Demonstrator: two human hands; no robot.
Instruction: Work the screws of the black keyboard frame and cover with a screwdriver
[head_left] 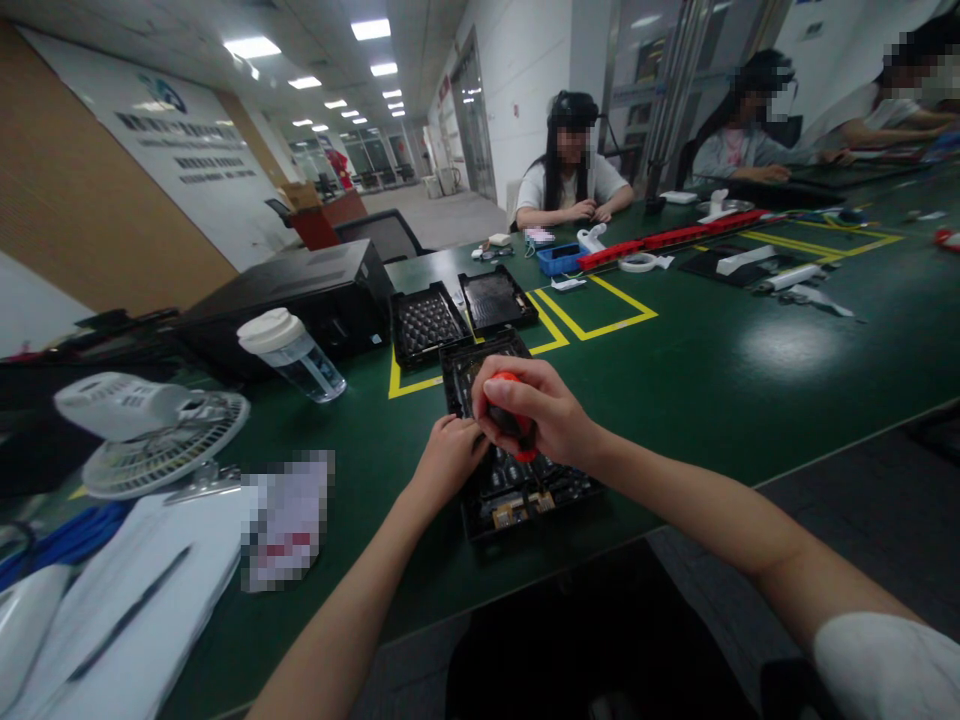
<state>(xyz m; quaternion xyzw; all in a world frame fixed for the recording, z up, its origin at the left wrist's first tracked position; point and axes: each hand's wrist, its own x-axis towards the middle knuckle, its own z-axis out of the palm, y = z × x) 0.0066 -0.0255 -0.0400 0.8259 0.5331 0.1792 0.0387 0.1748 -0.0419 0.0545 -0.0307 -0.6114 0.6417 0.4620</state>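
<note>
My right hand (pixel 544 405) is wrapped round the handle of a red and black screwdriver (pixel 527 452), held over a black plastic housing (pixel 476 525). Its tip is too small and blurred to make out. At the housing's left side rests my left hand (pixel 448 458), its fingers curled in over the edge. Those fingertips disappear behind the right hand, so what they pinch is hidden. Inside the housing lie dark moulded parts, with gold-coloured pieces (pixel 514 512) along the near end.
Behind the housing lie two black trays, one with a bumpy grid (pixel 429 322) and one flatter (pixel 499 298). To the left are a lidded cup (pixel 296 355), a white fan (pixel 165 440), a clipboard with paper (pixel 142 600) and a black computer case (pixel 300 290). Co-workers sit across the green table (pixel 720 400).
</note>
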